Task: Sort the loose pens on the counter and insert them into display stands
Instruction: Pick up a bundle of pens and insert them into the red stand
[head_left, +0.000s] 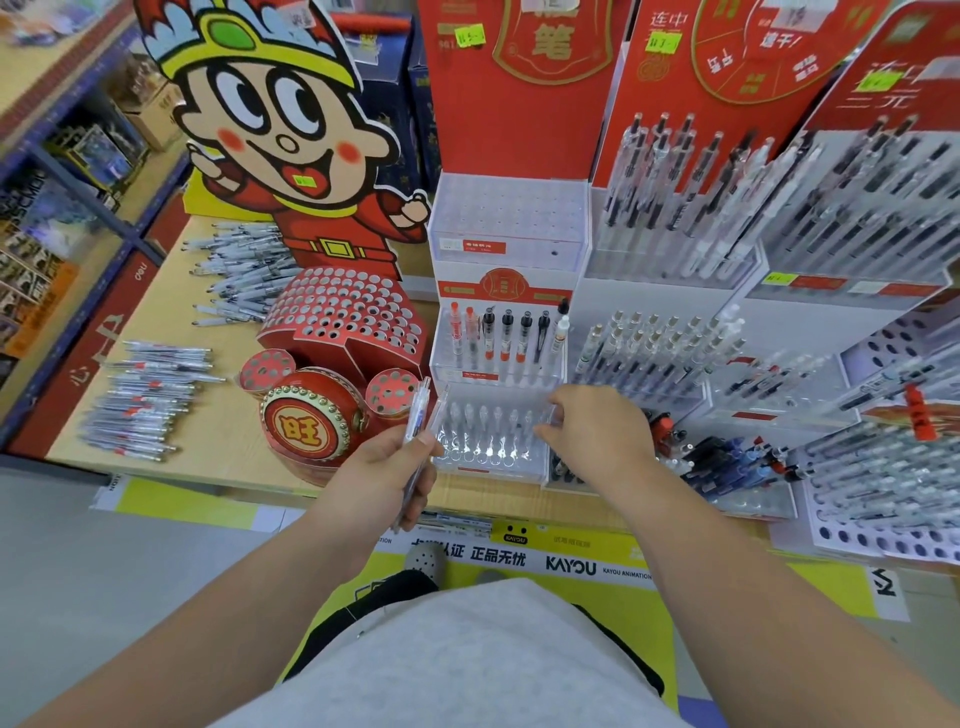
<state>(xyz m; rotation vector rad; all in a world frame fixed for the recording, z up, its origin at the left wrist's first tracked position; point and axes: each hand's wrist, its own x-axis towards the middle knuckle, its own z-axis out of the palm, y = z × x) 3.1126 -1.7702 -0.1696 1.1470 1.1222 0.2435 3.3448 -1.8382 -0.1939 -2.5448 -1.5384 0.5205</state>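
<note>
My left hand (387, 467) grips a small bundle of clear pens (417, 415), tips pointing up and away, just left of a clear tiered display stand (491, 457). The stand's lowest tier has empty holes. Its middle tier holds several red and black pens (498, 332). My right hand (597, 431) reaches over the right end of the lowest tier, fingers curled at its edge; whether it holds anything cannot be told. Loose pens lie in piles on the wooden counter at the left: a near pile (145, 400) and a far pile (239, 270).
A red drum-shaped cardboard stand (337, 332) with many holes sits left of the clear stand, under a cartoon cutout (280, 130). Filled pen racks (727, 208) crowd the right side. Dark loose pens (727, 460) lie right of my right hand. Shelving runs along the far left.
</note>
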